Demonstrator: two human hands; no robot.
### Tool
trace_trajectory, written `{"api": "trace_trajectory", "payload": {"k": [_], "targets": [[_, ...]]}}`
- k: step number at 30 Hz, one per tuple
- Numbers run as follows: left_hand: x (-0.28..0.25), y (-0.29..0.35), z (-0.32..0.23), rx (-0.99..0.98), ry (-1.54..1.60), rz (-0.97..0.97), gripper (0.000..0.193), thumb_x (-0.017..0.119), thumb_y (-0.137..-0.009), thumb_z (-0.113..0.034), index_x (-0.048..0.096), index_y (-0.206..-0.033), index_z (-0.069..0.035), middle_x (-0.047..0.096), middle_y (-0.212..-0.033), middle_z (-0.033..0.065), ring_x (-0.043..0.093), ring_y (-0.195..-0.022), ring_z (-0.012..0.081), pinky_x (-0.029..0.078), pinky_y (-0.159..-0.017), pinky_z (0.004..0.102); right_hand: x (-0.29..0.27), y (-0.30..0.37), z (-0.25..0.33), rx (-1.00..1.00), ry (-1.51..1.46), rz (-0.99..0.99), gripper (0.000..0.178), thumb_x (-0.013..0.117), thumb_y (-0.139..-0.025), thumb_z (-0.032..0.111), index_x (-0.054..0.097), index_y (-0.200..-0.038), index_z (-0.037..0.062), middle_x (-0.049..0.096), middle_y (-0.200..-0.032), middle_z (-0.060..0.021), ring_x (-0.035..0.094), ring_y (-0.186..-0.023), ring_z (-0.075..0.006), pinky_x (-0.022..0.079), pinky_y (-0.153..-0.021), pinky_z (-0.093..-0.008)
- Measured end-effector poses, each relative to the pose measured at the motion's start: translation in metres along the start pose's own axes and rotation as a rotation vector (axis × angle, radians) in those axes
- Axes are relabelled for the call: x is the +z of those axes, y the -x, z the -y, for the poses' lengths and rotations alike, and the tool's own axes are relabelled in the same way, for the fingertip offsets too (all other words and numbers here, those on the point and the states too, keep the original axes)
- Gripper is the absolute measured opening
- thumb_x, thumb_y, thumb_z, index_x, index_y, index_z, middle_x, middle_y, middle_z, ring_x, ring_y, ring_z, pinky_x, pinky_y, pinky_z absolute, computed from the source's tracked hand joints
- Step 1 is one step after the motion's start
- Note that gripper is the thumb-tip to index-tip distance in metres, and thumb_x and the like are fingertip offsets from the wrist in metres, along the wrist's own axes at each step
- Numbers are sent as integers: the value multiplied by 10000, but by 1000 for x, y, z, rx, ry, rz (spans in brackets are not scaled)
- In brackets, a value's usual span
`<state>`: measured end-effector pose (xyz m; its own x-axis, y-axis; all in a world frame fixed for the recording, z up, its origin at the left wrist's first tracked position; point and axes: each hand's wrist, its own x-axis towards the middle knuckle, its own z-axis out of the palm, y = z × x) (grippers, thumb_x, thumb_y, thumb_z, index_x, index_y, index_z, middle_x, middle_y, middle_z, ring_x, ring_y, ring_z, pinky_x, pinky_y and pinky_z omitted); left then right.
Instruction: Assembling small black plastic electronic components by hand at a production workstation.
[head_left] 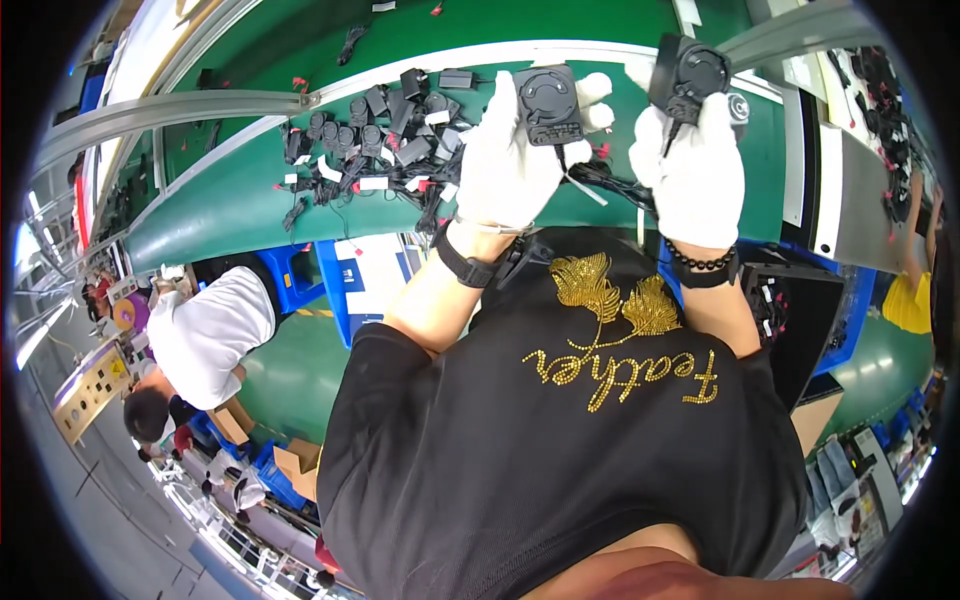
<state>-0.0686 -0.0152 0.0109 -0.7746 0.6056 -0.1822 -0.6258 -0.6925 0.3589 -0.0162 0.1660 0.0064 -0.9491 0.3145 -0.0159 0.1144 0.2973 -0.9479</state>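
In white gloves, both my hands are raised over a green bench mat (pixel 215 215). My left hand (pixel 505 170) is closed around a black power adapter (pixel 548 98), its face with a round ring-shaped part turned up and a cable hanging from its lower end. My right hand (pixel 697 175) grips a second black power adapter (pixel 690 72), tilted, with a similar round part and a cable running down over the palm. Left of my left hand lies a heap of black power adapters (pixel 400 130) with cables and white tags. Bundled black cables (pixel 615 183) lie between my wrists.
A white rail (pixel 430 62) crosses behind the heap, with metal bars (pixel 180 108) at the left and right. A blue bin (pixel 855 310) stands at the right beside a black box (pixel 790 300). At the left, a person in a white shirt (pixel 215 335) sits near blue stools.
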Motion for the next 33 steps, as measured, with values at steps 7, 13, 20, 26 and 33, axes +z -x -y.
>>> {"api": "trace_trajectory", "payload": {"k": [7,13,20,26,33], "targets": [[12,13,29,80,-77,-53,522,464,-972,-348,317,-1387,-68,546,-1192,174,603,-989,314,521,-749,378,-5,33,42,206,-539,-4,180,490,-872,64,587,-1015,12,603,-753,-107,587,-605,-199,480,-575,-299],[31,28,42,248,-501,-184,721,639,-797,34,248,-1402,4,546,-1133,170,628,-943,247,559,-696,300,-9,53,43,237,-566,80,395,417,-875,33,496,-1260,6,595,-672,-48,523,-479,-73,425,-459,-196],[35,38,51,246,-574,-212,695,651,-774,37,309,-1378,-7,549,-1154,168,623,-952,209,541,-718,265,-12,61,44,169,-687,86,493,519,-772,11,480,-1258,-59,597,-614,-73,587,-457,-99,465,-447,-198],[33,39,56,227,-605,-161,632,706,-724,33,449,-1299,-22,524,-1060,48,554,-894,132,488,-781,254,-15,80,30,85,-599,160,659,627,-822,-6,326,-1408,-9,620,-987,-126,618,-726,-116,504,-658,-231],[32,43,52,286,-743,-144,615,769,-655,1,500,-1207,-25,561,-1092,79,575,-952,163,503,-805,282,-13,77,19,-325,-167,61,678,665,-806,54,340,-1400,8,494,-1270,-161,539,-1110,-224,450,-922,-304]]}}
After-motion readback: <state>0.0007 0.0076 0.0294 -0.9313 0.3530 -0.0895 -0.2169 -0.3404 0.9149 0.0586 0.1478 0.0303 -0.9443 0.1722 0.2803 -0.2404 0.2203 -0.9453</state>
